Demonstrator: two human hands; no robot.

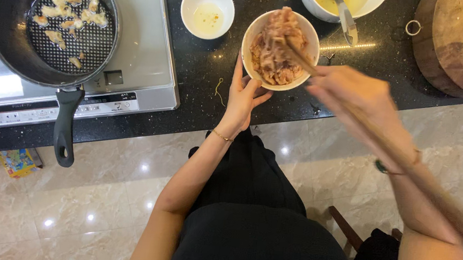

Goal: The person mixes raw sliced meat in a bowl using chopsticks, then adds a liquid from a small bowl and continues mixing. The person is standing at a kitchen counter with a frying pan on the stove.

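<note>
While our right hand (357,96) pinches the long wooden chopsticks (299,55), they slant up-left, tips buried in pinkish raw meat strips piled in the white bowl (262,32) on the black counter (200,105). Our left hand (244,95) cups the bowl's near edge, fingers loosely spread.

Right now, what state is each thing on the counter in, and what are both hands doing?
Meat bowl: full, steadied by left hand.
Right hand: gripping chopsticks, tips in the meat.
Frying pan: on cooktop, few pieces inside.
Small white bowl: nearly empty.
Large bowl: yellow liquid, spoon in it.
</note>
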